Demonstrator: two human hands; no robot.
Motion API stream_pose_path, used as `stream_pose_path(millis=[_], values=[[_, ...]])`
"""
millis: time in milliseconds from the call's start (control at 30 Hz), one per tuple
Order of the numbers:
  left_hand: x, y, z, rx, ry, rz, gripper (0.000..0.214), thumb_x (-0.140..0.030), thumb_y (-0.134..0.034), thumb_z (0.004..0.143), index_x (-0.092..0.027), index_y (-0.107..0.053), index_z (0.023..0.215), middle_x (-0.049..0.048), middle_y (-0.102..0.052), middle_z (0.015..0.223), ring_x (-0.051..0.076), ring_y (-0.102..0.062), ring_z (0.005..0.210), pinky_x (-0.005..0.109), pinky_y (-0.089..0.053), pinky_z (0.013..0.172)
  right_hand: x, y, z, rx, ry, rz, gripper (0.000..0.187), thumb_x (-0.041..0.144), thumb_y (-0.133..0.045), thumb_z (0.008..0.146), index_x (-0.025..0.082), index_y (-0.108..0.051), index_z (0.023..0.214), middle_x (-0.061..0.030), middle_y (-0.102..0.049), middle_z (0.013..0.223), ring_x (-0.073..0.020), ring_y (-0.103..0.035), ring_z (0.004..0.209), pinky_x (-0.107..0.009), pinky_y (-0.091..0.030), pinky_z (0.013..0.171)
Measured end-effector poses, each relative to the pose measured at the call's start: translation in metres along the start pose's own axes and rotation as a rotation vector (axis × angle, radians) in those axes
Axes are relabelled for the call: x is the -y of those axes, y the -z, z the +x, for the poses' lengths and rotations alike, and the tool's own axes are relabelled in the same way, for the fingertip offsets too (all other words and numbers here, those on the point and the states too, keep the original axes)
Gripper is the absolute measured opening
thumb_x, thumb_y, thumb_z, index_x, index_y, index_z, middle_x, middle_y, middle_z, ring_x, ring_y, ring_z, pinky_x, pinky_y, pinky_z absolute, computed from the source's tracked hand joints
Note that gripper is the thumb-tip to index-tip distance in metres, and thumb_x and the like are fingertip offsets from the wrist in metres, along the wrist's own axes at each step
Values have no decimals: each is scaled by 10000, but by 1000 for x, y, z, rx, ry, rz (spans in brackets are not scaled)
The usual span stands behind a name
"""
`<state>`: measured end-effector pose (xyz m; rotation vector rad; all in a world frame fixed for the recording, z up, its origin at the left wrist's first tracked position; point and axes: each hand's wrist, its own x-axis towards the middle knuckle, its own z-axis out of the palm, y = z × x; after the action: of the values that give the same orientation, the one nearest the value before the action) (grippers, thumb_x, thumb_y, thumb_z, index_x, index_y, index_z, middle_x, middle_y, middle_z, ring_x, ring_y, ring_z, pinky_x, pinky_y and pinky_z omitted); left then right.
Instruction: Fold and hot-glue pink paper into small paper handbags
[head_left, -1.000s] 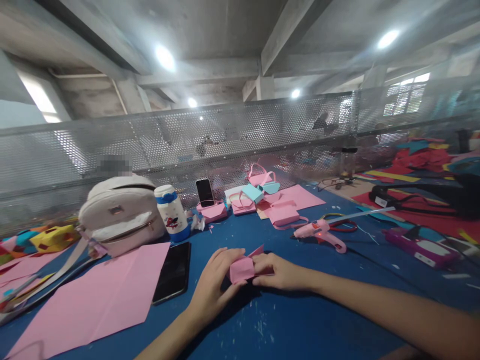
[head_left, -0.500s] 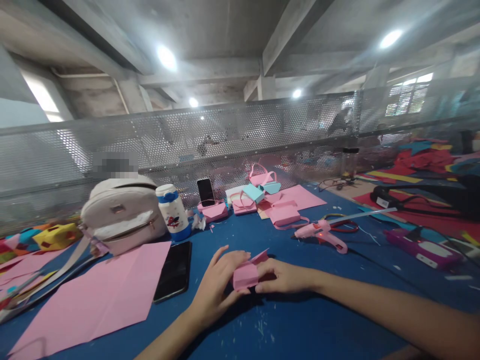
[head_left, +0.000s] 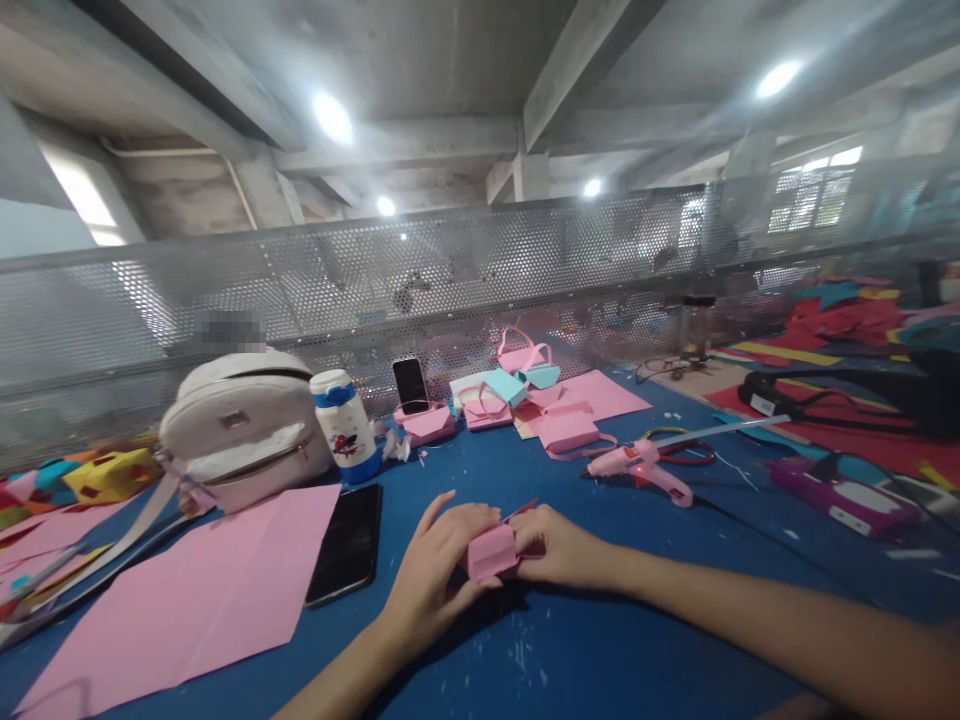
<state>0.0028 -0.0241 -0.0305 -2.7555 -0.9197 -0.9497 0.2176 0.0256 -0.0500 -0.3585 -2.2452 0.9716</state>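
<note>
A small folded piece of pink paper (head_left: 491, 549) sits between both hands just above the blue table (head_left: 570, 650). My left hand (head_left: 431, 570) grips its left side, fingers curled over the top and thumb underneath. My right hand (head_left: 566, 548) pinches its right side, and part of the paper is hidden behind those fingers. A large creased pink sheet (head_left: 187, 590) lies flat to the left, with a black phone (head_left: 346, 543) beside it.
A pale backpack (head_left: 240, 425) and a white bottle (head_left: 345, 425) stand at the left back. Finished pink and teal paper bags (head_left: 525, 385), an upright phone (head_left: 410, 385) and a pink glue gun (head_left: 641, 465) lie beyond the hands. A perforated metal fence (head_left: 450, 280) closes the far edge.
The hands have pressed the pink paper into a tighter fold and drawn closer together; the flap that stuck up a moment ago now lies lower.
</note>
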Motion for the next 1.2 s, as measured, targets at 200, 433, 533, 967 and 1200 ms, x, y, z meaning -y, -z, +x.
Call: stream_pose_path(millis=[200, 433, 533, 967, 1200], values=[[-1, 1, 1, 15, 1, 0, 490, -540, -467, 972, -250, -415, 1364, 94, -659, 1282, 231, -595, 1199, 447, -208, 1163, 0, 0, 0, 2, -6, -123, 241, 221, -668, 828, 149, -613, 605, 22, -556, 622, -115, -507, 601, -213, -371, 594], [0, 1, 1, -20, -4, 5, 469, -510, -483, 975, -248, -421, 1359, 96, -669, 1263, 231, -612, 1176, 451, -239, 1156, 3, -1, -1, -51, -4, -322, 134, 123, -711, 788, 162, -671, 666, -1, -640, 675, -143, -572, 663, -237, -363, 633], [-1, 1, 1, -39, -8, 14, 451, -492, -491, 978, -237, -433, 1346, 99, -677, 1245, 228, -626, 1156, 452, -273, 1145, 6, 0, -1, -59, 2, -434, 93, 110, -705, 788, 178, -693, 725, -13, -689, 741, -166, -610, 737, -258, -361, 675], [-5, 3, 5, -222, -24, 106, 256, -293, -629, 940, -220, -565, 1177, 49, -758, 1042, 191, -711, 965, 407, -362, 1083, 11, 8, -3, -30, 95, -768, 91, 213, -701, 867, 203, -702, 958, -6, -732, 859, -175, -613, 803, -294, -341, 685], [-2, 4, 4, -257, -3, 131, 306, -345, -634, 936, -238, -582, 1218, 50, -766, 1079, 198, -725, 926, 440, -390, 1066, 5, 13, -1, 20, 2, -783, 46, 193, -669, 869, 189, -684, 827, -29, -732, 871, -189, -627, 835, -286, -373, 699]])
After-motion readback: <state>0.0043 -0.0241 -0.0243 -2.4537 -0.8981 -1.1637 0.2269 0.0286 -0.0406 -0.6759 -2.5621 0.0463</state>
